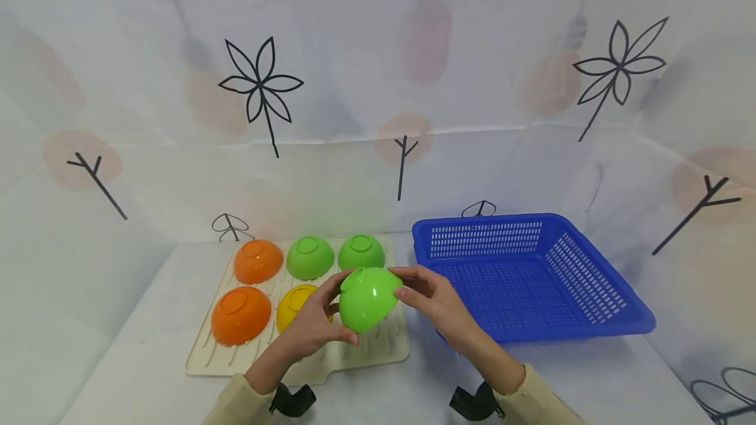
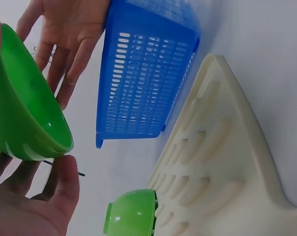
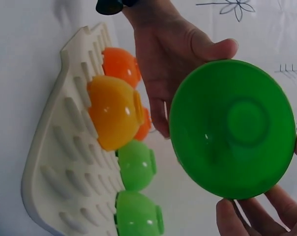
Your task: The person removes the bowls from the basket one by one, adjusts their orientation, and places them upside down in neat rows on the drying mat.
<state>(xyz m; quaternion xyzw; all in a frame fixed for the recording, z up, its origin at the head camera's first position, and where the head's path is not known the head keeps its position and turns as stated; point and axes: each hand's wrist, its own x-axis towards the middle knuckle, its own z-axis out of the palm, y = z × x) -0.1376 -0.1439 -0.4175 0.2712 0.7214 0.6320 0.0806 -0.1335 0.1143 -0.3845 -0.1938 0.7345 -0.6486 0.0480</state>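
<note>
A green bowl is held tilted in the air by both hands, its foot ring toward the upper left in the head view. My left hand grips its left side, thumb low and fingers behind. At the right, my right hand pinches the rim between thumb and fingers. The bowl's hollow inside faces the right wrist camera and holds nothing. Below stands a cream draining board carrying upside-down bowls: two orange bowls, a yellow bowl partly behind my left hand, and two green bowls.
To the right of the board sits a blue perforated basket, its near left corner close to my right forearm. Everything rests on a white-covered table. Behind hangs a patterned white cloth.
</note>
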